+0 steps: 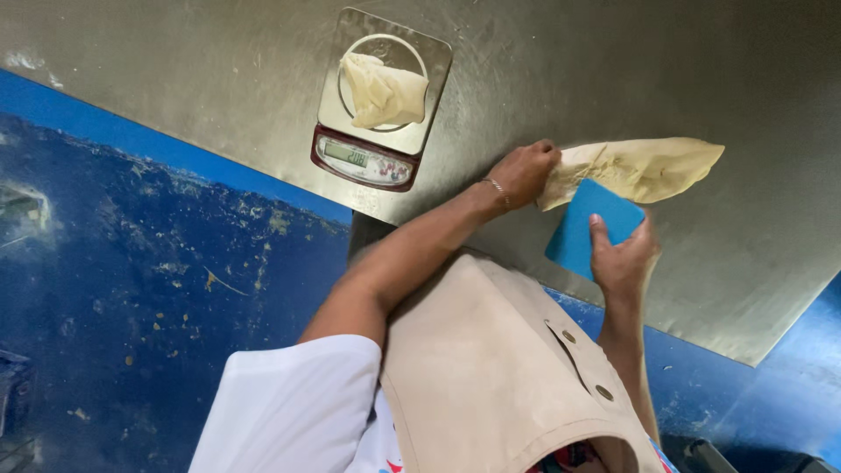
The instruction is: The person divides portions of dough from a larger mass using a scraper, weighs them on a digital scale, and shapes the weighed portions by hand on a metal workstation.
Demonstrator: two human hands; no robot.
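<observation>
While pinning the long dough (644, 166) right of the scale (383, 101), left hand (523, 171) clamped on its near end; right hand (622, 258) gripping blue scraper (593, 228) against it, presumably for cutting a portion.

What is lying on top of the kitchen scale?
A pale lump of dough lies on the scale. It covers most of the round plate; the display below remains visible.

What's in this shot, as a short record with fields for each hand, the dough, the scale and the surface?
left hand: grips the near end of the long dough
right hand: holds blue scraper against the dough
long dough: pale, stretched flat on the table
scale: carries a smaller dough piece
table: bare metal top
</observation>
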